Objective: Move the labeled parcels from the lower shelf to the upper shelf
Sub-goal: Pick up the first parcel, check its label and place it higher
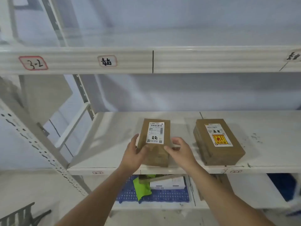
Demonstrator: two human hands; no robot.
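Note:
Two brown cardboard parcels with white shipping labels lie on the lower shelf [114,128]. The narrower parcel [154,154] sits near the middle, the wider parcel [216,142], with a red and yellow sticker, to its right. My left hand [134,154] touches the narrower parcel's left side, thumb on its top. My right hand [180,151] is at that parcel's right side, thumb resting on the top, fingers curled beside it. The parcel still rests on the shelf. The upper shelf [195,61] runs across above, its front beam carrying handwritten tags.
A white perforated upright [40,147] stands at the left. Below the lower shelf, a blue perforated tray [162,195] holds a green bag [141,188] and a white box [167,185]. A dark blue bin [283,186] sits at lower right. A white wall backs the shelves.

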